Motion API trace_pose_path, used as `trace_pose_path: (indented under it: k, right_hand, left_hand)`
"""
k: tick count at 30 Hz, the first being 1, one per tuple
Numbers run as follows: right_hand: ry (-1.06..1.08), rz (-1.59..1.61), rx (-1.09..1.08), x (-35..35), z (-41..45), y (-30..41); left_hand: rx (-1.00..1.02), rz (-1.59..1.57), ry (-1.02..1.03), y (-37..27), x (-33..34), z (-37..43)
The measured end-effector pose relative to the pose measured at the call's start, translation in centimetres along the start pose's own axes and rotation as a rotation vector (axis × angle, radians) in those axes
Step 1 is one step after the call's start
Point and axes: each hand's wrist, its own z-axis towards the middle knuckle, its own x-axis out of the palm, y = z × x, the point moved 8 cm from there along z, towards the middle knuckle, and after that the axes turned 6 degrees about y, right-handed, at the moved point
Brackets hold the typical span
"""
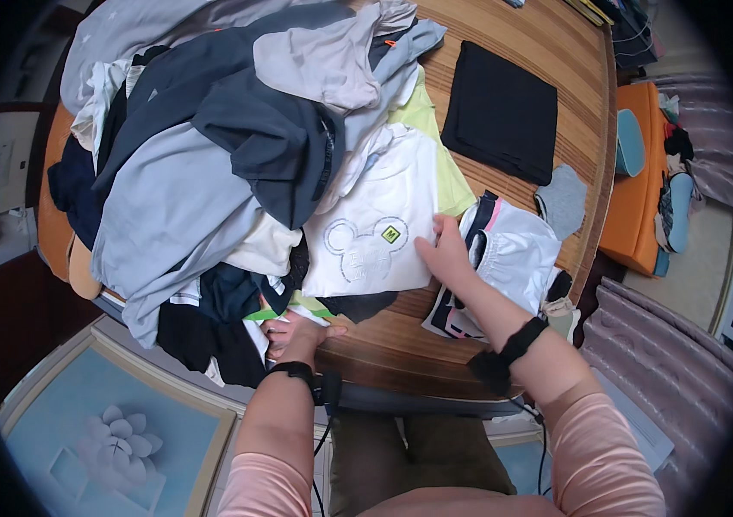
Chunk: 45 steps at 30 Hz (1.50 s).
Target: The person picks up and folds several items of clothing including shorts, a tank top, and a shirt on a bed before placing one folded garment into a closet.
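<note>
A white T-shirt with a mouse-head outline (373,258) lies on the wooden-slat surface, its hem towards me. My right hand (445,249) is at its lower right edge, thumb over the cloth; whether the fingers pinch it, I cannot tell. At the near edge of the clothes heap (179,174), my left hand (294,333) reaches onto white and green cloth, fingers partly hidden. A yellow-green garment (428,136) shows from under the T-shirt. Right of my right hand are white garments with navy and pink trim (515,249).
A folded black garment (502,110) lies at the upper right, with a grey folded cloth (562,200) below it. Small bunched items (560,307) sit near the right edge. Beyond stands an orange seat (631,187) with a light-blue container (629,143). Cables hang from both wrists.
</note>
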Motion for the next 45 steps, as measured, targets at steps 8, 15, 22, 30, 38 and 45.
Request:
trace_pose_path:
  k: [8, 15, 22, 30, 38, 45]
  right_hand:
    - [0.222, 0.552, 0.681, 4.5, -3.7, -2.7]
    - [-0.084, 0.177, 0.325, 2.6, -4.4, -3.4]
    - [-0.013, 0.383, 0.260, 2.1, -5.4, -3.1]
    - [0.206, 0.978, 0.489, 0.1, -9.6, 3.1]
    - [0.149, 0.791, 0.430, -2.8, -16.4, -1.7]
    - [0.182, 0.849, 0.485, -3.7, -17.4, -4.1]
  left_hand:
    - [-0.028, 0.000, -0.031, 0.8, -0.1, 0.5]
    - [0.011, 0.000, -0.109, 1.4, -0.4, 0.2]
    - [0.488, -0.114, -0.336, 4.2, -2.6, -5.6]
    - [0.851, -1.130, 0.550, -0.6, 0.7, -10.8]
    - [0.938, -1.748, 0.794, -2.8, 2.1, -9.9]
    - [1.045, -1.276, 0.953, 0.3, 3.6, -13.5]
